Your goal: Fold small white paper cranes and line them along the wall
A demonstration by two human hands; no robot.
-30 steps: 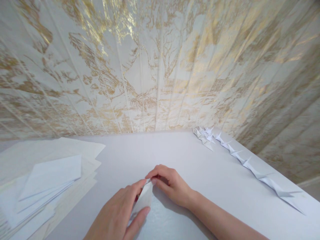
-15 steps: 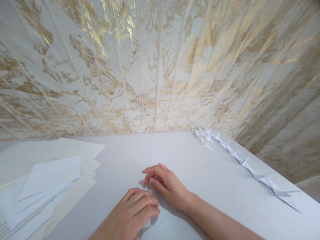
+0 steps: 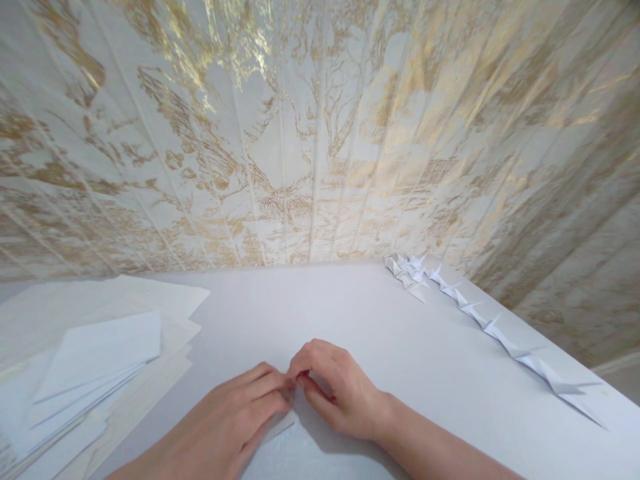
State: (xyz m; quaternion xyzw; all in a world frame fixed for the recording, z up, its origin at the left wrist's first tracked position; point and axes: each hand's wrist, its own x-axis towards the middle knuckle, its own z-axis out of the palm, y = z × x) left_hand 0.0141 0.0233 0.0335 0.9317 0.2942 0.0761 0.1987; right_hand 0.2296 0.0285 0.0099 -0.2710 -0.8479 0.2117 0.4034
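A small piece of folded white paper lies at the front middle of the table, mostly hidden under my left hand. The fingers of that hand are bent together and press on the paper, its edge showing below them. My right hand is closed in a pinch, thumb against fingertips, right beside the left fingertips at the paper's far end. What lies inside the pinch is largely covered, though it appears to be the paper's tip.
On the left lies a fanned pile of white paper sheets over larger cream sheets. Several folded paper cranes form a row along the right edge of the white table. A gold-patterned wall stands behind.
My right hand has come slightly nearer and closed into a pinch. The left hand has shifted left, its fingertips meeting the right ones, and more of the paper's edge shows.
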